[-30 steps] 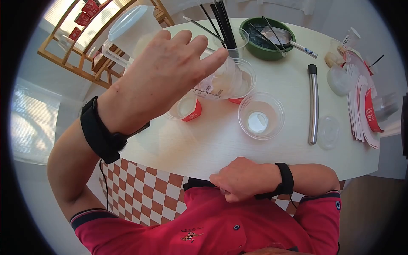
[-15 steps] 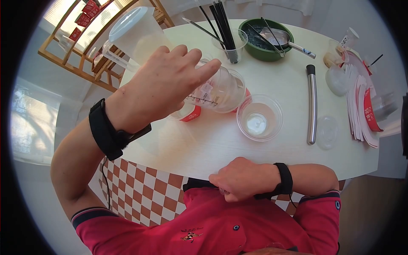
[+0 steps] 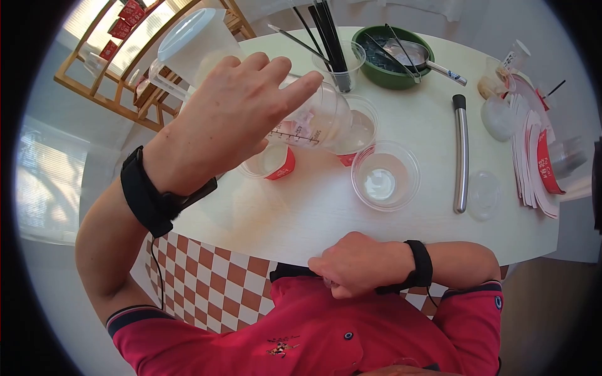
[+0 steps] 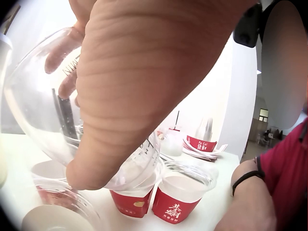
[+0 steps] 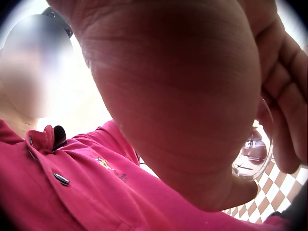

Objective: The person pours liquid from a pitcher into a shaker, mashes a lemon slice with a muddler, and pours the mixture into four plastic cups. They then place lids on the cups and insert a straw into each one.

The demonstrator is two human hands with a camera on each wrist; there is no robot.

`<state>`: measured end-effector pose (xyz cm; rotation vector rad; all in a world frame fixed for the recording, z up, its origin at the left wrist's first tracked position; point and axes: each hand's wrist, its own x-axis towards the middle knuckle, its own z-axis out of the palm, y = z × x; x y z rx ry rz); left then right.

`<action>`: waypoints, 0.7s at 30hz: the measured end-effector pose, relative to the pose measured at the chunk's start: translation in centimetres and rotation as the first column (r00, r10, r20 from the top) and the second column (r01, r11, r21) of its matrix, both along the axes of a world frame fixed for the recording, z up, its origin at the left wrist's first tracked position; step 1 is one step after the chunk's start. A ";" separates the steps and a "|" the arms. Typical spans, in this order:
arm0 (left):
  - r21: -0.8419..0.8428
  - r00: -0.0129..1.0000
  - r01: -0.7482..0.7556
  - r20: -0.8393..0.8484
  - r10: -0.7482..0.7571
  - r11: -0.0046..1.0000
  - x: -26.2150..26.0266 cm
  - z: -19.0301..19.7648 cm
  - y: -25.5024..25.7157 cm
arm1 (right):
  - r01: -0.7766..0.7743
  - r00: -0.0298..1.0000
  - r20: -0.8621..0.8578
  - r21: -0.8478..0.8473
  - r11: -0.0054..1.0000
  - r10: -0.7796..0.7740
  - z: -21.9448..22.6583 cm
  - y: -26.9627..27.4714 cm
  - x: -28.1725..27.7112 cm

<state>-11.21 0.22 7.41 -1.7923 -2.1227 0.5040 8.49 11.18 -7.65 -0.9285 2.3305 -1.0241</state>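
The person's left hand (image 3: 235, 119) has its grip wrapped around the clear plastic measuring cup (image 3: 310, 122), tipped over the red-banded clear cup (image 3: 354, 135) on the white worktop (image 3: 401, 232); light, thin-walled and likely slick, the measuring cup seems best held around its mid-body, while the right hand (image 3: 357, 263), near the worktop edge, curls around a small clear object (image 5: 252, 151).

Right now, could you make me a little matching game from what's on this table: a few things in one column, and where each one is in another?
Things:
1. measuring cup
2. green bowl
3. metal rod
4. black straws

Places:
A. lying flat on the table
B. standing in a clear cup
C. tilted in the left hand
D. far side, holding utensils

Pairs: 1-C, 2-D, 3-A, 4-B
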 end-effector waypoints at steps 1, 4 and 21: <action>-0.004 1.000 -0.014 0.006 0.014 1.000 0.1 0.2 0.0 | 0.000 1.000 -0.002 0.001 1.000 0.000 -0.1 0.0 0.0; -0.015 0.999 -0.046 0.014 0.046 0.999 0.2 0.7 -0.2 | -0.001 1.000 -0.006 0.013 1.000 0.001 -0.2 -0.1 0.1; 0.030 0.999 -0.007 -0.041 0.008 1.000 0.2 1.2 -0.3 | -0.007 1.000 -0.004 0.031 0.999 0.007 0.2 0.0 0.0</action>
